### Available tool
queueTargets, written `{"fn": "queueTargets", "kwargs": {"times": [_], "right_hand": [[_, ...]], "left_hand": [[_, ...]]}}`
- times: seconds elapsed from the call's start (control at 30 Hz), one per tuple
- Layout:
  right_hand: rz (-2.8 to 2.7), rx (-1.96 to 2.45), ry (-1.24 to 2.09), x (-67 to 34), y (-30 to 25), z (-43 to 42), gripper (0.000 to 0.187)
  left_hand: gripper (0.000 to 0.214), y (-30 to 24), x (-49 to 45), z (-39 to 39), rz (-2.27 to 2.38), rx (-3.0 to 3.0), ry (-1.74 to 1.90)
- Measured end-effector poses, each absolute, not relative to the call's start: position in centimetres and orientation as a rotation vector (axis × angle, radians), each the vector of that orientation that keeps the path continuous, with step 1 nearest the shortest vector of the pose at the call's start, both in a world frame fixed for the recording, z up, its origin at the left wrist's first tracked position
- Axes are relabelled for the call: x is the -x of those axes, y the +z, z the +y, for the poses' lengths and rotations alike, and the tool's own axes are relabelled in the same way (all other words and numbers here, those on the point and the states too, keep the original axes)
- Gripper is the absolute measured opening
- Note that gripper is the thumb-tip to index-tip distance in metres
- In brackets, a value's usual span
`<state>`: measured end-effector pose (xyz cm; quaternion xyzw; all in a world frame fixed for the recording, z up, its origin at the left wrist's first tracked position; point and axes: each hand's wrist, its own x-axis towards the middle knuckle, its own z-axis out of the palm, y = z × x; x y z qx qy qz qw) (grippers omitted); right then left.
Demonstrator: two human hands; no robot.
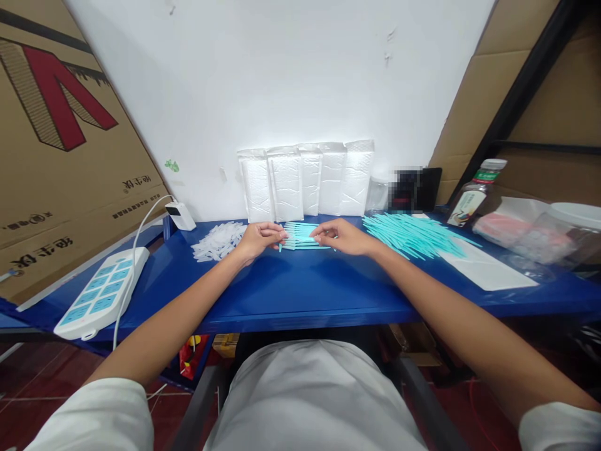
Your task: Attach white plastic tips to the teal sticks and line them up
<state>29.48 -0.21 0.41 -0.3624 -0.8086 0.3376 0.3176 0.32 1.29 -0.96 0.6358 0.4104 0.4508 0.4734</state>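
A row of thin turquoise sticks (300, 230) lies side by side on the blue table, between my two hands. My left hand (260, 240) is closed at the row's left ends, thumb against fingers, with a turquoise tip showing just below the fingertips. At the right ends, my right hand (342, 237) is pinched over a turquoise stick, its fingers curled. A loose heap of small white slender pieces (218, 242) lies just left of my left hand. Beyond my right hand spreads a large pile of the same turquoise sticks (408, 233).
White padded packets (286, 185) lean against the wall behind the row. A white power strip (101, 293) with a cable lies at left. On the right are a white sheet (491, 266), a bottle (476, 193) and a clear jar (563, 232). Cardboard (70, 188) stands at left.
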Motion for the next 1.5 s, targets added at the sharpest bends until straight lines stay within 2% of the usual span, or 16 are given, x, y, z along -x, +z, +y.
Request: {"fn": "queueTargets", "kwargs": {"times": [0.37,0.57,0.73,0.83,0.93,1.07,1.27,1.5], "right_hand": [[-2.122,0.873,0.714,-27.7,-0.4,-0.5,0.032],[-2.082,0.91,0.915,-26.9,-1.0,-1.0,0.037],[-2.057,0.924,0.825,-27.7,0.0,-0.4,0.033],[-1.936,1.131,0.67,-29.4,0.3,0.9,0.027],[-1.803,1.533,0.409,-32.0,0.1,2.4,0.017],[-1.66,1.905,0.205,-34.8,-0.5,3.8,0.014],[-1.775,2.008,0.242,-35.8,-1.5,4.8,0.019],[-1.851,1.996,0.242,-35.5,-2.2,5.3,0.015]], "left_hand": [[0.051,-1.5,-0.9,0.9,1.001,-1.629,1.028],[0.052,-1.1,-1.6,0.1,1.002,-1.647,1.039],[0.059,-0.9,-2.6,0.0,0.978,-1.711,1.158],[0.058,-0.9,-2.4,0.6,1.027,-1.814,1.247],[0.053,-1.1,-1.5,1.2,1.114,-1.908,1.263],[0.048,-1.3,-0.7,1.7,1.175,-2.003,1.28],[0.04,-1.1,-0.8,1.3,1.236,-2.132,1.25],[0.036,-1.0,-0.6,1.3,1.266,-2.162,1.217]]}}
